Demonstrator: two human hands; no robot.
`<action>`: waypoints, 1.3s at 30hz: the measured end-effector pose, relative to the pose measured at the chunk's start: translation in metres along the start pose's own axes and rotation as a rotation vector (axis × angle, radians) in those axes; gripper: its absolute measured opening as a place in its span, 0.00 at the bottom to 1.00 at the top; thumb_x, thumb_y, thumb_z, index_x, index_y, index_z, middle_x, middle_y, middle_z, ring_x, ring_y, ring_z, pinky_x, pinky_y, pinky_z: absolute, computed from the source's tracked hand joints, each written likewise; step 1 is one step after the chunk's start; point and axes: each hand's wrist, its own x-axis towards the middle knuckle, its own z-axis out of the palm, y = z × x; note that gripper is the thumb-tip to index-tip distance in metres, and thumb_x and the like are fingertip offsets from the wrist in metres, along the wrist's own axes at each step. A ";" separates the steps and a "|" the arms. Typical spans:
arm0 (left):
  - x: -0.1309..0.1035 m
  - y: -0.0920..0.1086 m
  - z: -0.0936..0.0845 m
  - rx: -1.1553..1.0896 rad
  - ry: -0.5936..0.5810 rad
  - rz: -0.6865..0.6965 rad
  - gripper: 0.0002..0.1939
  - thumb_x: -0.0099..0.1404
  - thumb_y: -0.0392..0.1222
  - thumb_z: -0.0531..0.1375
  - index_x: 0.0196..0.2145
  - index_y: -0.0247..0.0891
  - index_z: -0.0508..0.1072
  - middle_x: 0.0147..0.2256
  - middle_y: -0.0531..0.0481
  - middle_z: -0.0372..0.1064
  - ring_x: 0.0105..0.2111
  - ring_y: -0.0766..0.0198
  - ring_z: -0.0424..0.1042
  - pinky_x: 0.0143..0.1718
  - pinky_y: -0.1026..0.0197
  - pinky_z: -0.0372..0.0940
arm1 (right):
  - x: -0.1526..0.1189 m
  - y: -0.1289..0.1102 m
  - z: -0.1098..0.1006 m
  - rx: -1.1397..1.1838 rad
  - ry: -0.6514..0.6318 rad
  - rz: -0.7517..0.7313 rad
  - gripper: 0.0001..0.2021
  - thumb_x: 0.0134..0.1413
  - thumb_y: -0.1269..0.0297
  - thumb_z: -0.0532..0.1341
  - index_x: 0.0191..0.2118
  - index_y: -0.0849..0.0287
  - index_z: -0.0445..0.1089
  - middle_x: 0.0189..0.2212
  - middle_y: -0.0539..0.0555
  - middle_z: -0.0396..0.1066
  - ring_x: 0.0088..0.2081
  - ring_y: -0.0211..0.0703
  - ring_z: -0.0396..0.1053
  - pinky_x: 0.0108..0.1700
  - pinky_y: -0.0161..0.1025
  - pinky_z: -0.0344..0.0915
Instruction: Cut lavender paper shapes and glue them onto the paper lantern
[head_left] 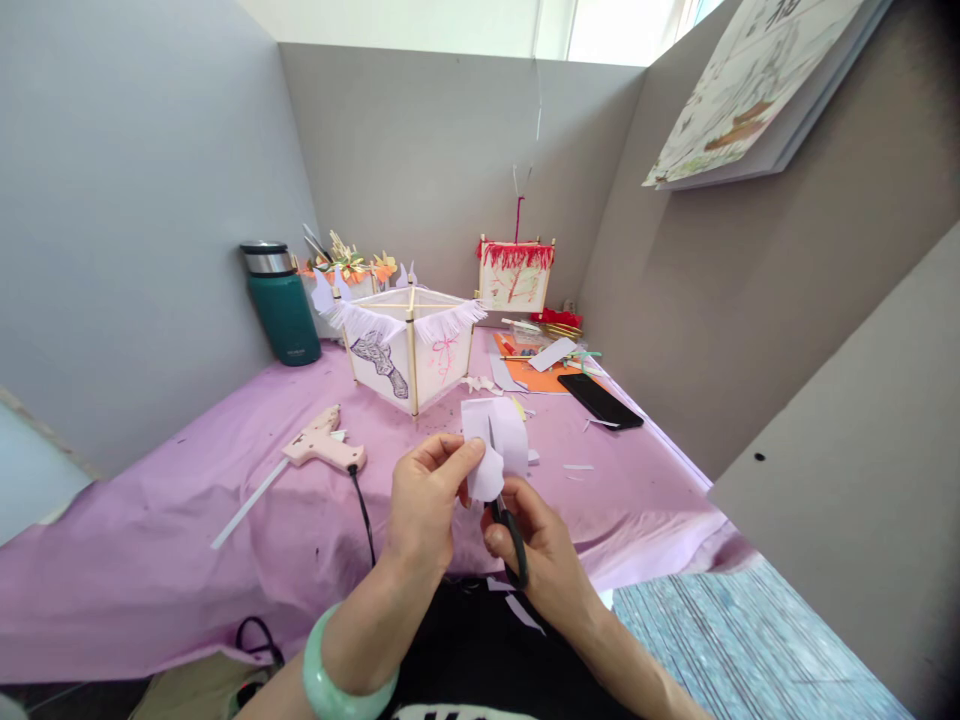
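Between thumb and fingers, my left hand (pixel 431 495) pinches a piece of pale lilac paper (pixel 511 435) over the front part of the table. My right hand (pixel 536 530) grips black-handled scissors (pixel 516 550), whose blades lie against the paper, with one blade showing through a slit in it. The paper curls to the right of the blades. Beyond my hands stands a lantern (pixel 411 350) with wooden sticks, white drawn-on panels and a lilac paper fringe along its top edge.
A pink glue gun (pixel 322 440) with a white glue stick lies left on the purple tablecloth (pixel 225 430). A green bottle (pixel 281 305) stands back left. At right are a black phone (pixel 600 402) and an orange sheet (pixel 551 378). A red-fringed lantern (pixel 516 278) hangs behind.
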 end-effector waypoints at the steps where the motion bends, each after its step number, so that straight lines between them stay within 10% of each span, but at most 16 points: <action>1: 0.000 0.000 0.000 0.000 0.001 -0.003 0.11 0.49 0.42 0.66 0.22 0.34 0.68 0.19 0.56 0.63 0.18 0.74 0.58 0.21 0.68 0.52 | 0.000 0.000 0.000 0.000 0.001 -0.003 0.16 0.51 0.55 0.63 0.42 0.59 0.64 0.27 0.48 0.60 0.28 0.35 0.56 0.30 0.34 0.55; 39: 0.001 0.000 0.000 0.036 0.015 0.055 0.10 0.50 0.42 0.66 0.23 0.34 0.69 0.20 0.55 0.65 0.19 0.74 0.60 0.21 0.69 0.54 | -0.003 0.004 0.002 -0.071 0.019 0.002 0.15 0.53 0.60 0.61 0.45 0.57 0.62 0.29 0.48 0.62 0.31 0.37 0.58 0.35 0.36 0.57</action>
